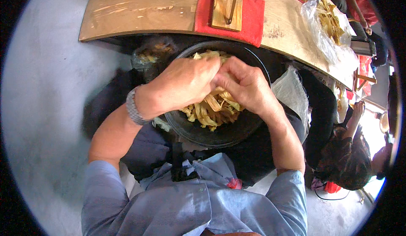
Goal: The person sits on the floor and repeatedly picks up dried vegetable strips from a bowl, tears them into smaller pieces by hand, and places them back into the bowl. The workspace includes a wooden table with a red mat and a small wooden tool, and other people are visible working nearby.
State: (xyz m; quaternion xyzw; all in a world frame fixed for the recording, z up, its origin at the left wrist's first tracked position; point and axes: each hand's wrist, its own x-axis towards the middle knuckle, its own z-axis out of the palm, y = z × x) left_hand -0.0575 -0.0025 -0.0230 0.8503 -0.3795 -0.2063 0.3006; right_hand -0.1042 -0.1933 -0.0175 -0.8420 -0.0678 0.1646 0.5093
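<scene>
My left hand (195, 77), with a grey woven-looking band on its wrist, meets my right hand (249, 82) over a wide black basin (219, 138). Their fingers are bent and brought together at the tips, and the backs of the hands hide whatever is pinched there. Pale yellow dried strips (206, 117), perhaps husk or leaf, lie in a loose heap inside the basin. Right under the fingers shows one broader folded strip (214, 102); whether it is held cannot be made out. The basin rests at my lap, close to the table edge.
Beyond the basin, a wooden table (142, 10) carries a red cloth (253, 20) under a wooden block with a metal bar (226, 10). Dried pieces fill a clear plastic bag (312, 17) on the right. Another plastic bag (291, 90) hangs beside my right forearm. Other people sit at right.
</scene>
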